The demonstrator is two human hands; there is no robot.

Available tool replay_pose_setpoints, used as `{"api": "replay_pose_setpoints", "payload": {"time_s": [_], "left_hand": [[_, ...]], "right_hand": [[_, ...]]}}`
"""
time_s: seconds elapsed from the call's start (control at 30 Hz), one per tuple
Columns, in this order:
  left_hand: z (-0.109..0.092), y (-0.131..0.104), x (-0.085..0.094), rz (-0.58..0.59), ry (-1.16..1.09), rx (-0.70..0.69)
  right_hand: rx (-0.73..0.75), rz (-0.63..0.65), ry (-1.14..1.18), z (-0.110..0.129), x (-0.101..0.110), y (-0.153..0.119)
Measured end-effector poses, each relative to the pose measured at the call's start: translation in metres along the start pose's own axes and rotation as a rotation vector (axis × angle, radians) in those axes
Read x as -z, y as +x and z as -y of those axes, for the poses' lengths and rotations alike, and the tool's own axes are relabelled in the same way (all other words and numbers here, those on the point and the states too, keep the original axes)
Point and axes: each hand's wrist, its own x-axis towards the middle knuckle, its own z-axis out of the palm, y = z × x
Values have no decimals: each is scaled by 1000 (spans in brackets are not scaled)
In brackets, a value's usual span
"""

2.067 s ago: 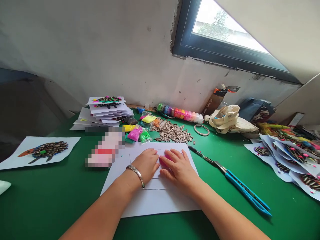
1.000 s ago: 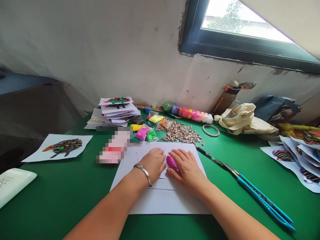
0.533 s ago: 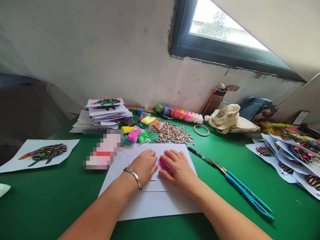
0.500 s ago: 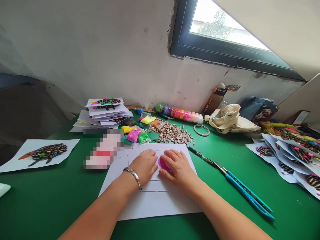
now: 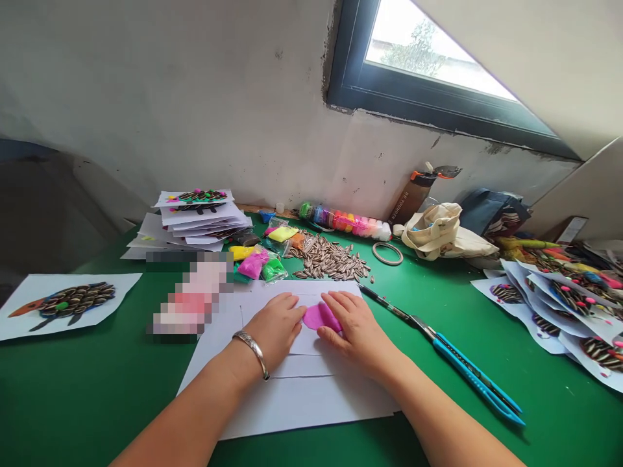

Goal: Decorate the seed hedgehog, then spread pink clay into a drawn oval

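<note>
A flattened magenta clay piece point(image 5: 320, 316) lies on a small white sheet point(image 5: 306, 345), above larger white paper point(image 5: 292, 405). My left hand point(image 5: 278, 327), a silver bangle on its wrist, rests on the paper at the clay's left edge; its fingers are slightly bent and a little apart, holding nothing. Over the clay's right side lies my right hand point(image 5: 355, 327), fingers spread and flat, hiding part of the clay. Just beyond the paper are clay packets point(image 5: 253, 263) and a heap of striped seeds point(image 5: 331, 257).
Right of the paper lie a pen point(image 5: 387, 303) and a blue cutter point(image 5: 477, 376). A seed bird picture point(image 5: 73, 305) and a paper stack point(image 5: 195, 224) are at left. A tape ring point(image 5: 388, 253), cloth bag point(image 5: 438, 233), bottle point(image 5: 411, 198) and more pictures point(image 5: 559, 311) are at right.
My hands have moved slightly apart, and more of the magenta clay shows between them. The whole view has shifted a little.
</note>
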Motion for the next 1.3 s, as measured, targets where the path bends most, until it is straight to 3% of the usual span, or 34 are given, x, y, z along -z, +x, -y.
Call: {"api": "replay_pose_setpoints", "payload": {"time_s": [0.13, 0.5, 0.9, 1.3], "left_hand": [[0, -1, -1, 9, 14, 11], [-7, -2, 5, 78, 14, 42], [-5, -3, 2, 23, -23, 40], [-8, -2, 1, 41, -18, 69]], "right_hand": [[-97, 6, 76, -7, 2, 0], [7, -17, -16, -3, 2, 1], [-8, 82, 107, -15, 18, -12], [-82, -23, -27, 4, -4, 6]]}}
